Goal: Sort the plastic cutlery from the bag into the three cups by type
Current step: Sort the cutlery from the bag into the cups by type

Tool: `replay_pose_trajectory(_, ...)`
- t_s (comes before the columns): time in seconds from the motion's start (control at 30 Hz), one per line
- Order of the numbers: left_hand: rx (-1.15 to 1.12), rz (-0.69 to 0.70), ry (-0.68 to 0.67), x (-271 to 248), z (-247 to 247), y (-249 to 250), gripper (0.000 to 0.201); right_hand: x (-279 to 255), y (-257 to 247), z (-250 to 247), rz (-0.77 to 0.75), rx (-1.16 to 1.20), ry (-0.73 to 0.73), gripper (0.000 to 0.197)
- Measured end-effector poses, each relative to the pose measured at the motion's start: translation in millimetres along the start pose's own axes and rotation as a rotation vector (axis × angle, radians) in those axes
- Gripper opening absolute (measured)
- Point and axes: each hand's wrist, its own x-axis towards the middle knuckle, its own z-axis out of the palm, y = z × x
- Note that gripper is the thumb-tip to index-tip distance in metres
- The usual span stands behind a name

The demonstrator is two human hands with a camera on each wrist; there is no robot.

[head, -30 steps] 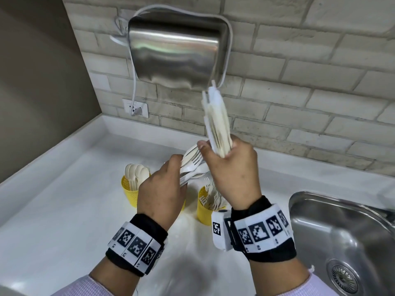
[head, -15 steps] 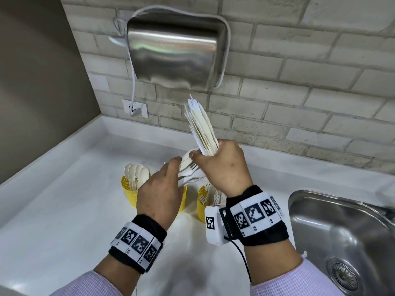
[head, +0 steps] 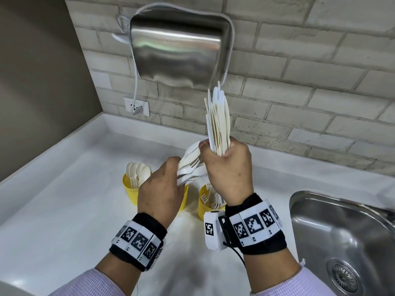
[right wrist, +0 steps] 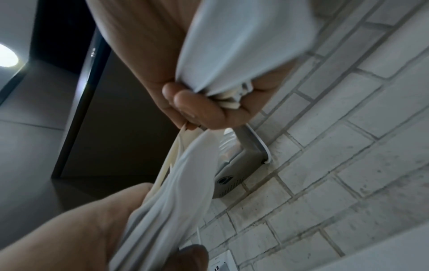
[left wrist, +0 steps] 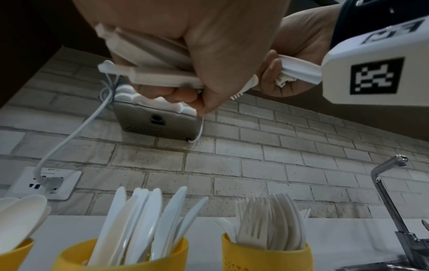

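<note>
Right hand (head: 228, 167) grips knives (head: 218, 120); left hand (head: 160, 189) grips forks (head: 190, 169)

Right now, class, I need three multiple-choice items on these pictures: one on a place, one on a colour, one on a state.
1. Where does the sink lie?
A. right of the cups
B. left of the cups
C. behind the dryer

2. What colour are the cups?
A. blue
B. yellow
C. green

3. What is the right hand doing?
A. resting flat on the counter
B. hanging idle
C. gripping a bundle of knives

Answers: 1 A, the basin shows at the head view's right edge. 2 B, all visible cups are yellow. 3 C, its fingers wrap round the upright blades.
</note>
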Motion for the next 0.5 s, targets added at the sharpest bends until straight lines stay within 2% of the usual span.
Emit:
replay_pose_trajectory(0.13, -0.010, -0.023, 0.001, 1.3, -1.8, -0.9, 0.046, -2.2, -3.1, 1.2, -0.021, 0.040, 0.044, 0.029)
replay_pose_trajectory(0.23, 0.001, -0.039, -0.005, 1.2, -3.7, -0.4, 0.043, -0.5, -1.9, -0.8, -0.017, 0.081, 0.135, 0.026)
replay_pose_trajectory(0.3, -0.001, -0.047, -0.017, 1.2, -5.4, 1.1, 0.042, 0.5, -0.5, -1.9, -0.019, 0.084, 0.104, 0.029)
replay_pose_trajectory(0.4, -0.007, -0.038, -0.027, 1.4, -7.1, 2.2, 0.041, -1.2, -1.9, -3.2, -0.036, 0.003, -0.035, 0.027)
replay_pose_trajectory(0.5, -0.004, -0.047, -0.032, 1.8, -9.9, 2.3, 0.039, -0.4, -1.2, -5.8, -0.004, 0.011, 0.005, 0.028)
